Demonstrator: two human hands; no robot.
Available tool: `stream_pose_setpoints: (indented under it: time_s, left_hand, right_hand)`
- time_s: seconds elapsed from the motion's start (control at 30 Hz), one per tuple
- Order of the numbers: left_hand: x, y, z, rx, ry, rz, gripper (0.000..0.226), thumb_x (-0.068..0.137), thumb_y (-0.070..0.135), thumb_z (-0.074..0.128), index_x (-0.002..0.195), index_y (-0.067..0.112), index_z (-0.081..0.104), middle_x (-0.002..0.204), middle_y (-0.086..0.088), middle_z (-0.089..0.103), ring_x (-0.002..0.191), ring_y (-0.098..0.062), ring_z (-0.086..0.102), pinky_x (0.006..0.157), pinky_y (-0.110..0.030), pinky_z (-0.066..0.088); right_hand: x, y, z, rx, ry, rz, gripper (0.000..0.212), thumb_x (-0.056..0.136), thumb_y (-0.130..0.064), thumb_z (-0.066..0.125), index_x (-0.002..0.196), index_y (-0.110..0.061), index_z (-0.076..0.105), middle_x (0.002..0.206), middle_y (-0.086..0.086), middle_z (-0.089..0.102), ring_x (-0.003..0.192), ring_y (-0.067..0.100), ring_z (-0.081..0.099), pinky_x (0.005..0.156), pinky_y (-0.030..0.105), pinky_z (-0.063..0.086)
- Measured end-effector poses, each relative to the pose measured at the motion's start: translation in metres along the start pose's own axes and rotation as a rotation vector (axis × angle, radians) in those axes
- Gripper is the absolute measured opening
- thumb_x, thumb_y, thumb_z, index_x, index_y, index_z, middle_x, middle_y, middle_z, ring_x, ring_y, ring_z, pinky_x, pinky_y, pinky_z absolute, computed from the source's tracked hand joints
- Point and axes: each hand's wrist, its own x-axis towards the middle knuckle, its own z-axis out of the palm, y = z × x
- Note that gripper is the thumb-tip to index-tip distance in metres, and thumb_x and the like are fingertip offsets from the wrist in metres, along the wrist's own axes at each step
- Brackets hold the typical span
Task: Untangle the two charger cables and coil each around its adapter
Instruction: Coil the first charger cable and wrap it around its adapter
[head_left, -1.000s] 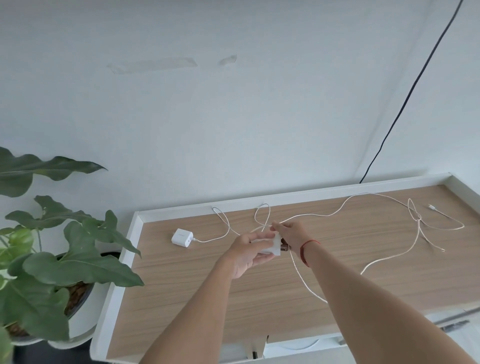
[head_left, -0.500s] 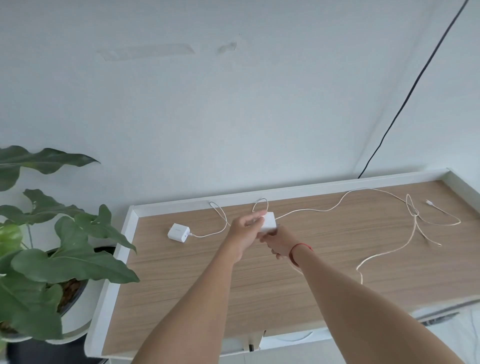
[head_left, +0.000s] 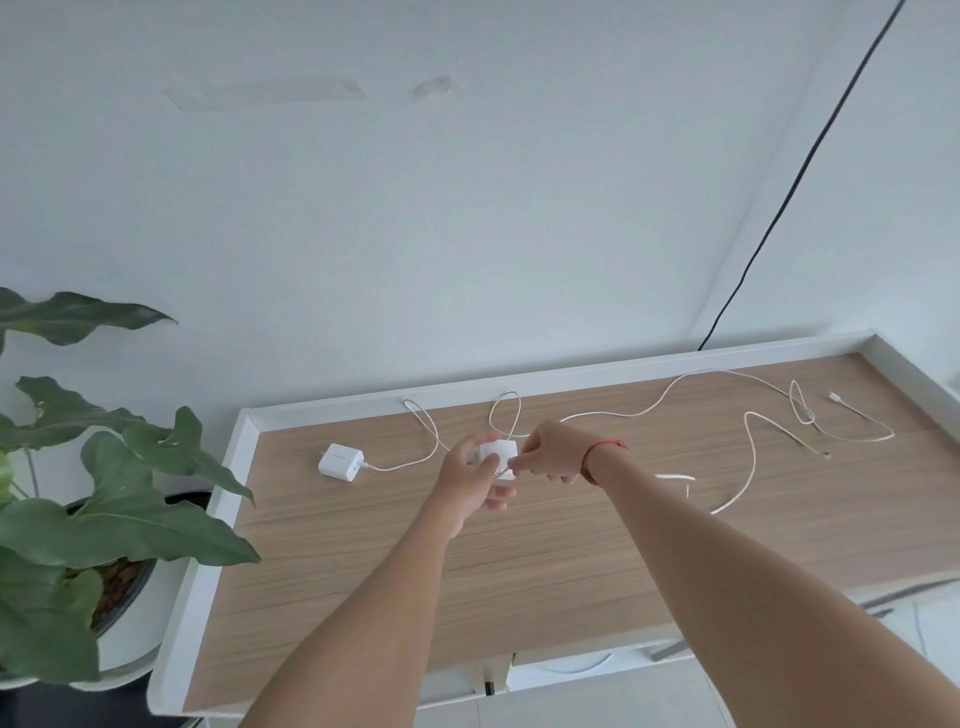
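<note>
The desk (head_left: 571, 376) has a raised white rim along its far and side edges. Its wooden top gives open room on the near side of both hands and to the right of the right-hand fingers. A potted plant (head_left: 114, 499) stands off the left edge, well apart from the left-hand fingers.

The trailing cable (head_left: 602, 414) lies to the right of the right-hand fingers. Its long axis runs roughly along the far rim, then doubles back in slack bends toward the near right. At its far-right end it meets another strand at a crossing (head_left: 807, 418). Whether this is a knot cannot be told.

The left hand (head_left: 467, 483) holds the held adapter (head_left: 497, 451) above the desk, fingers curled round its body. The right hand (head_left: 553, 451) sits just beside it on the right, fingers closed in a pinch on the trailing cable close to the adapter. The right hand is the nearer one to the slack.

Judgement: the coming wrap needs the right hand to carry cable round the adapter body while slack feeds in from the right. The crossing may snag.

The second adapter (head_left: 340, 460) rests on the desk left of the left-hand fingers, near but apart. The second adapter's cable (head_left: 395, 470) is not yet wound. A connector tip (head_left: 834, 397) lies farthest right.
</note>
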Motion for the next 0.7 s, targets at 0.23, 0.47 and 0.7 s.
stream_pose_setpoints:
  time_s: [0.23,0.47,0.7]
  left_hand:
    - [-0.006,0.002,0.008,0.006,-0.056,-0.005,0.023,0.103,0.021,0.044,0.108,0.015,0.065,0.100,-0.003,0.051,0.071,-0.022,0.070,0.062,-0.034,0.061]
    - [-0.010,0.009,0.009,-0.164,-0.064,-0.126,0.020,0.094,0.018,0.052,0.104,0.014,0.069,0.101,-0.004,0.058,0.078,-0.028,0.071,0.070,-0.041,0.061]
    - [-0.012,0.007,0.009,-0.017,-0.113,-0.021,0.021,0.089,0.029,0.069,0.105,0.016,0.069,0.118,-0.010,0.062,0.074,-0.020,0.073,0.056,-0.027,0.056]
  right_hand:
    - [-0.005,-0.012,-0.014,-0.053,0.123,-0.123,0.026,0.088,-0.033,0.062,0.073,-0.014,0.071,0.048,-0.004,0.032,0.044,0.013,0.027,0.047,0.025,0.025]
    - [0.004,-0.002,-0.010,0.051,0.214,-0.177,0.035,0.087,-0.030,0.064,0.076,0.002,0.070,0.050,0.000,0.030,0.046,0.016,0.025,0.048,0.027,0.022]
    - [0.001,-0.014,-0.019,0.107,0.234,-0.277,0.048,0.083,-0.028,0.073,0.050,-0.014,0.041,0.029,-0.012,0.032,0.034,0.009,0.024,0.041,0.019,0.020]
